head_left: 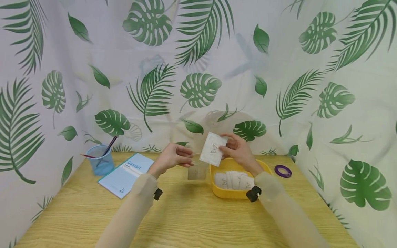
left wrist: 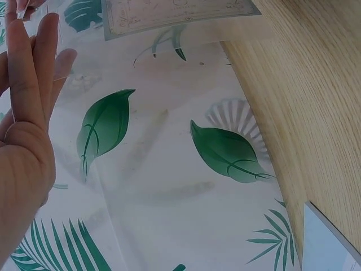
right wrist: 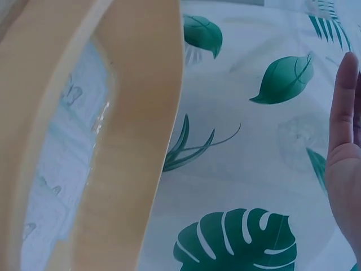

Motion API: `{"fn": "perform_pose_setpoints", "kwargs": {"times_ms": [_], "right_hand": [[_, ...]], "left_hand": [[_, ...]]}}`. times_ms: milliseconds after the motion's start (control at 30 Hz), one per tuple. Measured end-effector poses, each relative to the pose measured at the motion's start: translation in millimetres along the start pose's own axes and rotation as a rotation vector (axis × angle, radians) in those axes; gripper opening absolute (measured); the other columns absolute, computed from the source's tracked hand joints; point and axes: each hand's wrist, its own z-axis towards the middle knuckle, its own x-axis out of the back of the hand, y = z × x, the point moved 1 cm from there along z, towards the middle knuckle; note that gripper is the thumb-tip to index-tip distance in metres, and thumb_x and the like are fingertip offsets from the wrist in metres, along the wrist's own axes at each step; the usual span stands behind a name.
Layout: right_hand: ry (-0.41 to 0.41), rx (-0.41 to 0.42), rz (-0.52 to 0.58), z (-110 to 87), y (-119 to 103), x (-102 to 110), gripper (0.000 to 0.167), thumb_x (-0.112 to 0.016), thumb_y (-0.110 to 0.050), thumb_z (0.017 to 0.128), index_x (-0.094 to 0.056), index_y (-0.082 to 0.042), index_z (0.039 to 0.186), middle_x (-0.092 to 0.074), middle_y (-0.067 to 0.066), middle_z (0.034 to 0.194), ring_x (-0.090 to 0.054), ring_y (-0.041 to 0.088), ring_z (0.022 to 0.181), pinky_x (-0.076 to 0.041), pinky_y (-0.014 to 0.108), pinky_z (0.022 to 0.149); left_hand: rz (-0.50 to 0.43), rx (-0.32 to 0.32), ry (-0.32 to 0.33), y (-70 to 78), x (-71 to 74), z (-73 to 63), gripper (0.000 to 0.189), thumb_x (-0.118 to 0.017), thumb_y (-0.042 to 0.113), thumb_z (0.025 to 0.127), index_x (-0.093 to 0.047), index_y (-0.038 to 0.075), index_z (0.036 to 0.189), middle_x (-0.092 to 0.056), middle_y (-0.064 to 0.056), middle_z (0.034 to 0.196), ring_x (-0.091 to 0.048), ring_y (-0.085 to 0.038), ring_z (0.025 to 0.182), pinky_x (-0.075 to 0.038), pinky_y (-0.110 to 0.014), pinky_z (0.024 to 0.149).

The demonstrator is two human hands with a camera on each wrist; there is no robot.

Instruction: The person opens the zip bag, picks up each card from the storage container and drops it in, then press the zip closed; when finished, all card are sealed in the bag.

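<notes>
My left hand [head_left: 173,158] pinches the top edge of a clear plastic bag [head_left: 197,171] between thumb and fingers. The bag hangs above the table, with a grey printed panel on its lower part; in the left wrist view this printed panel [left wrist: 180,16] crosses the top. To its right, my right hand [head_left: 238,151] grips a flat white square packet [head_left: 213,149] bearing a butterfly motif, held up by its right side. Below the right hand stands a yellow bin [head_left: 229,194], where several similar white packets [head_left: 233,179] lie.
Left on the wooden table [head_left: 186,220] are a blue mesh pen cup [head_left: 102,166] with pencils and a blue notebook [head_left: 125,177]. A purple ring-shaped roll [head_left: 283,171] lies right of the bin. Leaf-patterned curtain [head_left: 235,82] surrounds the table's back and sides.
</notes>
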Motion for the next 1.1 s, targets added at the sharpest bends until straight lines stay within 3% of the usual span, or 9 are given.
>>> {"fn": "perform_pose_setpoints", "kwargs": {"times_ms": [133,200,333,433,600,833,967,1100], "right_hand": [[0.034,0.046,0.060,2.2,-3,-9,0.043,-0.064,-0.001,0.093,-0.049,-0.007,0.133,-0.067,0.008,0.102,-0.068,0.018,0.083,-0.064,0.038,0.067],[0.059,0.067,0.095,2.6,-4,-15,0.043,-0.063,0.001,0.093,-0.048,-0.007,0.132,-0.067,0.006,0.100,-0.067,0.017,0.083,-0.064,0.042,0.069],[0.107,0.123,0.139,4.2,-5,-27,0.043,-0.061,0.005,0.093,-0.044,-0.003,0.131,-0.065,0.005,0.098,-0.066,0.015,0.081,-0.064,0.036,0.069],[0.127,0.176,0.137,5.6,-7,-33,0.043,-0.060,0.007,0.093,-0.041,0.001,0.131,-0.064,0.010,0.098,-0.065,0.015,0.079,-0.064,0.035,0.068],[0.129,0.209,0.109,7.2,-10,-38,0.043,-0.061,0.005,0.093,-0.040,0.001,0.131,-0.060,0.022,0.097,-0.066,0.016,0.078,-0.063,0.048,0.071],[0.109,0.210,-0.093,2.5,-18,-40,0.039,-0.061,0.007,0.092,-0.047,0.003,0.128,-0.060,0.032,0.087,-0.066,0.024,0.071,-0.063,0.027,0.069],[0.102,0.263,-0.249,-4.1,-35,-44,0.034,-0.062,0.008,0.091,-0.054,0.005,0.123,-0.063,0.029,0.089,-0.063,0.033,0.074,-0.060,0.020,0.069],[0.097,0.277,-0.360,-7.2,-45,-48,0.030,-0.063,0.008,0.090,-0.057,0.003,0.120,-0.065,0.024,0.094,-0.063,0.033,0.077,-0.056,0.015,0.069]], "left_hand": [[-0.008,-0.003,-0.004,-1.8,0.6,-0.3,0.040,-0.067,-0.004,0.088,-0.060,-0.010,0.127,-0.067,-0.028,0.116,-0.074,-0.024,0.085,-0.060,-0.048,0.086],[-0.012,0.000,-0.002,-2.7,0.6,-0.3,0.040,-0.068,-0.005,0.088,-0.061,-0.009,0.126,-0.067,-0.028,0.116,-0.074,-0.024,0.085,-0.061,-0.047,0.085],[-0.006,-0.002,-0.007,-3.2,-0.2,0.2,0.039,-0.069,-0.004,0.087,-0.061,-0.010,0.125,-0.068,-0.026,0.116,-0.074,-0.023,0.085,-0.063,-0.042,0.081],[-0.002,-0.001,-0.015,-2.1,-1.6,0.8,0.041,-0.069,-0.003,0.087,-0.060,-0.010,0.127,-0.067,-0.026,0.118,-0.074,-0.023,0.086,-0.063,-0.040,0.081],[-0.007,-0.003,-0.017,-0.5,-3.0,1.6,0.041,-0.068,-0.003,0.088,-0.060,-0.009,0.128,-0.065,-0.028,0.120,-0.074,-0.024,0.087,-0.062,-0.042,0.082],[-0.021,0.004,0.005,-0.1,-2.6,2.1,0.038,-0.068,-0.004,0.088,-0.062,-0.007,0.125,-0.068,-0.026,0.114,-0.075,-0.025,0.086,-0.064,-0.037,0.077],[-0.016,0.005,0.004,0.7,-3.6,3.4,0.038,-0.069,-0.004,0.087,-0.064,-0.005,0.125,-0.070,-0.024,0.110,-0.075,-0.024,0.084,-0.063,-0.040,0.079],[-0.005,0.007,0.008,1.3,-4.9,4.1,0.037,-0.070,-0.003,0.087,-0.065,-0.004,0.123,-0.071,-0.023,0.110,-0.075,-0.022,0.083,-0.061,-0.046,0.083]]}}
